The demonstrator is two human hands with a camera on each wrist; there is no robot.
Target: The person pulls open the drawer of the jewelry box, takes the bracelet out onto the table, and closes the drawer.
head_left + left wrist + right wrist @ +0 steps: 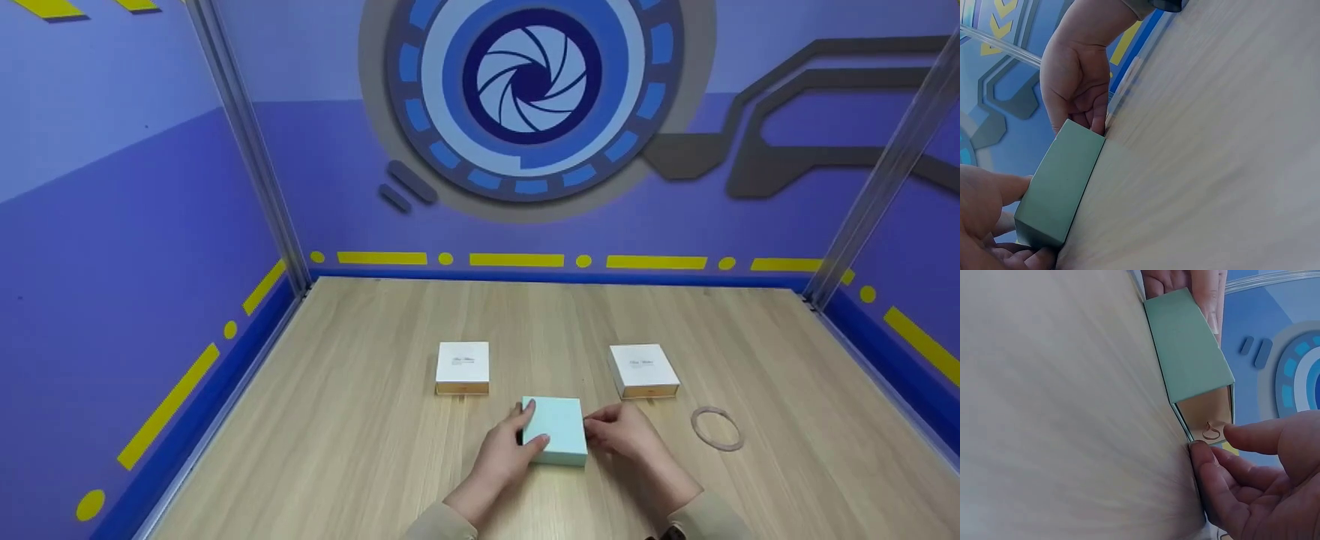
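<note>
A mint-green drawer box [556,427] lies near the table's front, turned slightly. My left hand [499,455] grips it from its left side, the thumb [536,448] over the top's near left corner and fingers along the left side and underneath. The box's right end shows a tan drawer front [1202,409] with a small ribbon pull loop [1211,438]. Beside that end is my right hand [624,433], its thumb [1252,436] and forefinger [1203,453] apart on either side of the loop, fingertips right at the drawer front's edge.
Two white boxes with tan fronts stand farther back, one at left [463,364] and one at right [645,367]. A thin pinkish ring [696,429] lies to the right of my right hand. Printed blue walls [330,187] enclose the wooden table [360,442].
</note>
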